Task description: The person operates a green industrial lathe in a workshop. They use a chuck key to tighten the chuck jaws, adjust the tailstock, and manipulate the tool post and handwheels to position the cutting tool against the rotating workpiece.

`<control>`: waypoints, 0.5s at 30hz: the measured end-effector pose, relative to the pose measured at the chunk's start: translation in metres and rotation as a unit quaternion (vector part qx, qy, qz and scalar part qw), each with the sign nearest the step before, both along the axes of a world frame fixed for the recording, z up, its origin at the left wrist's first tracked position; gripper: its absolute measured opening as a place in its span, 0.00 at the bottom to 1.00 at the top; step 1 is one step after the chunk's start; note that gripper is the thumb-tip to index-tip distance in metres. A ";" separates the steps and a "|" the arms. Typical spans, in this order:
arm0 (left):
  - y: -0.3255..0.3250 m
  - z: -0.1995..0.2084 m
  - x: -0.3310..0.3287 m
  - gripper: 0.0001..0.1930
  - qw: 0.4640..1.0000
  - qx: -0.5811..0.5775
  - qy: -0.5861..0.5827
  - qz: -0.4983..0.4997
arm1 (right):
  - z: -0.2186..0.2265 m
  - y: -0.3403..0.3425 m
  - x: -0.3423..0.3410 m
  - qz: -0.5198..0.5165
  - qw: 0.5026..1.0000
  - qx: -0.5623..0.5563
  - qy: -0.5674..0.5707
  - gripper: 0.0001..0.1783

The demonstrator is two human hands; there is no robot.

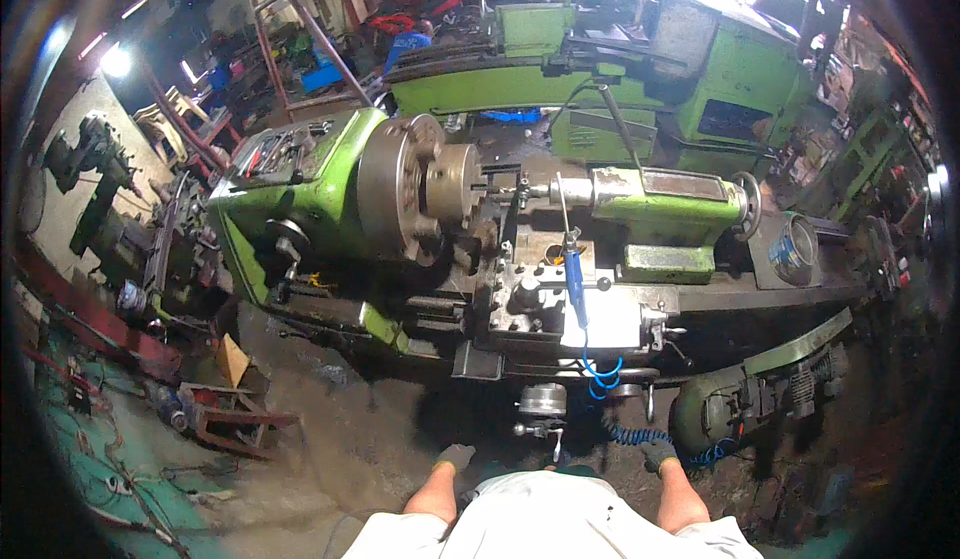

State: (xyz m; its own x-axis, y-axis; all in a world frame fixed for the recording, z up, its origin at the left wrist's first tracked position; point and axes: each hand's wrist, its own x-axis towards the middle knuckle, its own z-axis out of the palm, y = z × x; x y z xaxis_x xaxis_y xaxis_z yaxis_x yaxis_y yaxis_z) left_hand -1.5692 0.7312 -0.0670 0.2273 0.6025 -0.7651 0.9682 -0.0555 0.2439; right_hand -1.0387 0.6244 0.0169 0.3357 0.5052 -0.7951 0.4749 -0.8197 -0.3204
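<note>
My left hand (456, 456), in a dark grey glove, hangs low in front of the lathe, left of the cross-slide handwheel (543, 399) and apart from it. My right hand (658, 453), gloved too, is beside the blue coiled air hose (640, 437); whether it touches the hose I cannot tell. The fingers of both hands are too small and dark to make out. A blue air blow gun (574, 284) lies on the lathe carriage, nozzle away from me, over a bright white patch. A round metal workpiece (455, 184) sits in the large chuck (392, 189), facing the tailstock (662, 199).
The green headstock (300, 184) stands on the left. A metal bucket (793, 249) is at the bed's right end, with a green tank-like machine (705, 409) on the floor below. Another green machine (520, 84) stands behind. A rusty frame (235, 424) is at lower left.
</note>
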 end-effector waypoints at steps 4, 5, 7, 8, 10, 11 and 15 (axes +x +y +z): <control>0.029 -0.050 -0.016 0.19 0.997 0.018 -0.038 0.072 | -0.101 -0.055 0.018 0.086 0.987 0.081 -0.108 0.22; 0.037 -0.047 -0.018 0.19 0.997 0.017 -0.039 0.065 | -0.098 -0.060 0.009 0.087 0.989 0.043 -0.113 0.22; 0.055 -0.037 -0.019 0.19 0.997 0.010 -0.048 0.051 | -0.118 -0.089 -0.001 0.062 0.993 0.005 -0.102 0.22; 0.062 -0.028 -0.025 0.19 0.999 0.017 -0.038 -0.004 | -0.122 -0.099 -0.009 0.200 0.965 0.085 -0.149 0.22; 0.075 -0.008 -0.038 0.19 0.993 0.029 -0.017 -0.111 | -0.123 -0.115 -0.024 0.458 0.825 0.239 -0.229 0.24; 0.079 -0.008 -0.039 0.19 0.991 0.029 -0.022 -0.131 | -0.134 -0.126 -0.026 0.300 0.921 0.175 -0.174 0.25; 0.092 -0.007 -0.044 0.19 0.984 0.019 -0.034 -0.175 | -0.154 -0.151 -0.053 -0.042 0.997 0.054 -0.035 0.27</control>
State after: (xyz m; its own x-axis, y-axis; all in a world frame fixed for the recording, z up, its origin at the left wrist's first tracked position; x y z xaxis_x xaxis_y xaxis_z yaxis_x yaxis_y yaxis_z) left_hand -1.6137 0.8227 -0.0738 0.4761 0.5069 -0.7186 0.8697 -0.3925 0.2994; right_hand -1.0915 0.4737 -0.1372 0.4334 0.5539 -0.7109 0.4307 -0.8202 -0.3765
